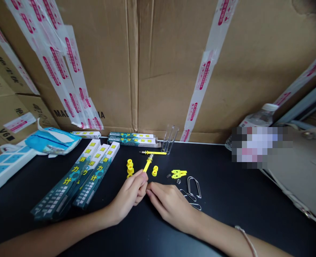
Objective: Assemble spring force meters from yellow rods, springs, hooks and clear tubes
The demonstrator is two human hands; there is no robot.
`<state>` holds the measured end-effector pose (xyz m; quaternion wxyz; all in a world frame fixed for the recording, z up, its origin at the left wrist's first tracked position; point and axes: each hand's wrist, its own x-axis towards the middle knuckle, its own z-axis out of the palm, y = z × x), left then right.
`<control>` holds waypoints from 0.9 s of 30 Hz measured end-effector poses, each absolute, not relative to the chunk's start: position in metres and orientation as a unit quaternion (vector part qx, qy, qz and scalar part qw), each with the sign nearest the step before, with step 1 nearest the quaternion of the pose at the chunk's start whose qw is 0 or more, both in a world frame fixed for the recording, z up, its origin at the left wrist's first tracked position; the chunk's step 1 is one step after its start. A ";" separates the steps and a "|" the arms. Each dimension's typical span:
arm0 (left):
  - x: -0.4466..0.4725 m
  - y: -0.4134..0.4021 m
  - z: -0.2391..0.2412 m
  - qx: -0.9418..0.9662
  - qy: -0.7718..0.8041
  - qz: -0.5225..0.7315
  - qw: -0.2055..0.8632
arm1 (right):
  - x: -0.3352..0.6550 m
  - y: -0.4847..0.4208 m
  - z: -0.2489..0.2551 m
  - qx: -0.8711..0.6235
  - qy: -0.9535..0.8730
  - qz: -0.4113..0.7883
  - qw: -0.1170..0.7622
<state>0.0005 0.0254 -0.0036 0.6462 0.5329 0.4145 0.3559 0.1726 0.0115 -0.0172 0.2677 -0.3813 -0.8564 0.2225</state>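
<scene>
My left hand (133,189) is closed around a yellow spring-scale rod (147,164), its metal-tipped end pointing up and away from me. Close beside it, my right hand (168,200) has its fingers pinched together near the rod's lower end; whatever they hold is hidden. Beyond the hands lies a second yellow rod (158,153), next to clear tubes (170,137) standing upright. Yellow caps (130,167) sit left of the held rod, and more yellow caps (155,171) to its right. Further right are yellow clips (178,174), a small spring (169,175) and bent metal hooks (194,187).
Long printed boxes (96,175) lie at left, with more boxes (131,139) along the cardboard wall (168,71). A blue tissue pack (53,141) and a white power strip (10,166) are far left. On the right stand a plastic bottle (260,117) and a beige bag (302,171).
</scene>
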 end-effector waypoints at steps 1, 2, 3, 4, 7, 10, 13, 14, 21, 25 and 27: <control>0.001 0.025 -0.004 0.529 0.413 0.362 0.647 | 0.172 0.011 -0.018 -0.375 -0.864 0.210 0.261; 0.002 0.024 -0.003 0.528 0.411 0.367 0.647 | 0.172 0.011 -0.018 -0.371 -0.870 0.200 0.255; 0.002 0.024 -0.002 0.526 0.410 0.369 0.647 | 0.172 0.010 -0.019 -0.368 -0.875 0.191 0.251; 0.003 0.023 -0.002 0.526 0.408 0.371 0.648 | 0.173 0.010 -0.019 -0.366 -0.878 0.185 0.248; 0.004 0.022 0.000 0.524 0.403 0.373 0.652 | 0.173 0.011 -0.019 -0.362 -0.884 0.170 0.243; 0.004 0.023 0.000 0.522 0.396 0.373 0.658 | 0.173 0.011 -0.019 -0.363 -0.886 0.160 0.241; 0.004 0.023 -0.002 0.521 0.389 0.375 0.660 | 0.173 0.010 -0.018 -0.364 -0.887 0.155 0.239; 0.003 0.024 -0.003 0.522 0.388 0.376 0.660 | 0.173 0.010 -0.018 -0.363 -0.887 0.154 0.238; 0.003 0.024 -0.008 0.518 0.375 0.381 0.668 | 0.174 0.012 -0.020 -0.359 -0.891 0.144 0.238; 0.002 0.023 -0.006 0.512 0.369 0.380 0.676 | 0.174 0.011 -0.021 -0.358 -0.892 0.141 0.237; 0.002 0.023 -0.006 0.510 0.366 0.383 0.678 | 0.175 0.011 -0.022 -0.357 -0.893 0.142 0.237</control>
